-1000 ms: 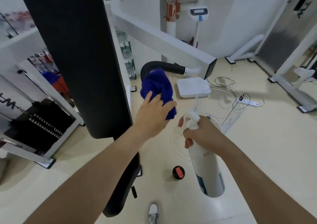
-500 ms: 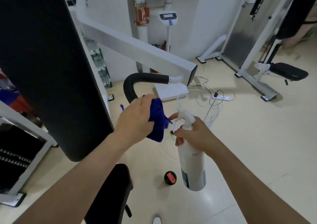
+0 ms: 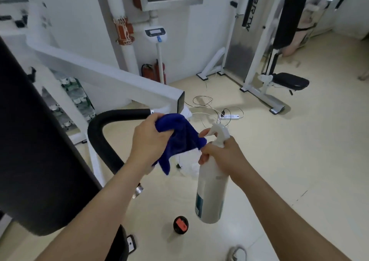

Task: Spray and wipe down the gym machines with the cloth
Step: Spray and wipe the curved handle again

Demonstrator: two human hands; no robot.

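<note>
Our left grip (image 3: pixel 148 141) is clenched on the blue cloth (image 3: pixel 180 139) by the black foam handle (image 3: pixel 111 119), right grip (image 3: pixel 221 157) wrapped on the spray bottle (image 3: pixel 210 192) just beside it; risk: nozzle fires into cloth, handle stays unwetted.

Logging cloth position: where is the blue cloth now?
Head view, centre: blue cloth bunched in the left hand, beside the spray bottle.
</note>
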